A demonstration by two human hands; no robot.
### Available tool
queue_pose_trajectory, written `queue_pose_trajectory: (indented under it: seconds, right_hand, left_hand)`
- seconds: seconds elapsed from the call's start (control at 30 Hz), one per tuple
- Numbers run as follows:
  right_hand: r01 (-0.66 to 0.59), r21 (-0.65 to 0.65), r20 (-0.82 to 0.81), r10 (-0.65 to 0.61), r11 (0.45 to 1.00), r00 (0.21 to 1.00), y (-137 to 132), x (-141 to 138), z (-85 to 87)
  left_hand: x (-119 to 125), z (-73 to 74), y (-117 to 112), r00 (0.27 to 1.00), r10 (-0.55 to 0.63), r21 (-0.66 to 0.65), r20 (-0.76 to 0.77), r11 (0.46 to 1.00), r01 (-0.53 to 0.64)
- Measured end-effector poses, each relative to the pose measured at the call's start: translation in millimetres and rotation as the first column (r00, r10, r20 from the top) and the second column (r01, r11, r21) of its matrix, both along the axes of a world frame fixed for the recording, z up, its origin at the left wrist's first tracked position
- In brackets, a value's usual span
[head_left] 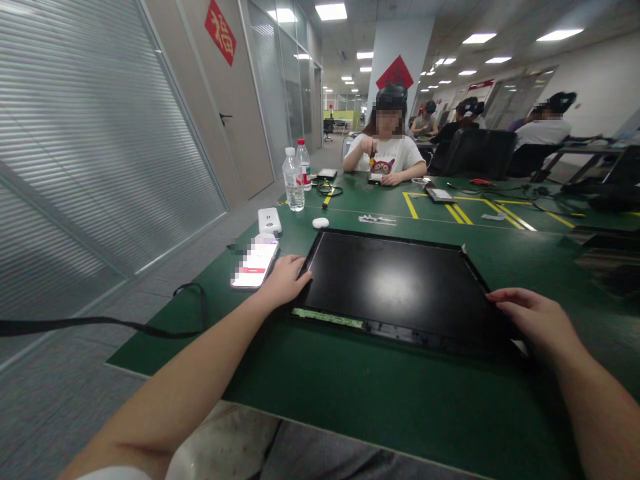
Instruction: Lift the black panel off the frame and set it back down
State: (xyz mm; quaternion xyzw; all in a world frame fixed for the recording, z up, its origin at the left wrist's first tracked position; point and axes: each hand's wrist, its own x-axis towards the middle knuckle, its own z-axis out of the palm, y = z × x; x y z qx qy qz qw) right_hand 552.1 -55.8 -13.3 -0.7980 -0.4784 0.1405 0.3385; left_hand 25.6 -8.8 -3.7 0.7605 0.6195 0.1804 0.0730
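Note:
A black flat display panel (395,283) lies face up on the green table (350,393), with a green circuit strip (327,318) along its near edge. My left hand (284,280) grips the panel's left edge, fingers curled over it. My right hand (535,319) rests on the panel's near right corner, fingers laid over the edge and closed on it.
A lit phone (255,263) lies just left of my left hand, with a white power bank (269,221), a white earbud case (321,223) and two water bottles (294,180) beyond. A black strap (100,325) hangs off the table's left. A person sits opposite at work (385,150).

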Motion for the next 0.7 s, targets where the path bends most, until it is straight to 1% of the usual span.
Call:
queue_pose_trajectory:
  seconds: [0.1,0.17,0.33,0.4,0.57,0.67,0.7]
  right_hand:
    - [0.045,-0.061,-0.167,-0.055,0.997,0.984,-3,-11,9.9]
    - [0.055,-0.060,-0.206,-0.066,0.997,0.976,-3,-13,11.6]
    - [0.039,-0.017,-0.190,-0.042,0.999,0.981,-1,-10,6.9]
    - [0.039,-0.008,-0.182,-0.040,0.999,0.982,-1,-11,8.2]
    - [0.052,-0.028,-0.189,-0.057,0.998,0.980,-4,-22,17.9]
    - [0.046,-0.044,-0.151,-0.052,0.998,0.987,-4,-20,17.3]
    - [0.045,-0.046,-0.125,-0.050,0.998,0.991,-4,-18,15.5]
  left_hand:
    - [1,-4.3,3,0.999,0.026,-0.014,-0.024,1.000,-0.026]
    - [1,-6.8,5,0.999,0.038,-0.013,-0.020,0.999,-0.038]
    - [0,-9.2,6,0.999,0.037,-0.009,0.021,0.999,-0.037]
    - [-2,-9.1,6,0.998,0.028,-0.006,0.048,1.000,-0.028]
    - [-5,-7.6,8,0.992,0.012,-0.005,0.125,1.000,-0.012]
    - [-6,-3.8,6,0.985,0.000,-0.010,0.170,1.000,0.002]
    - [-5,-1.7,5,0.978,0.001,-0.012,0.207,1.000,0.002]
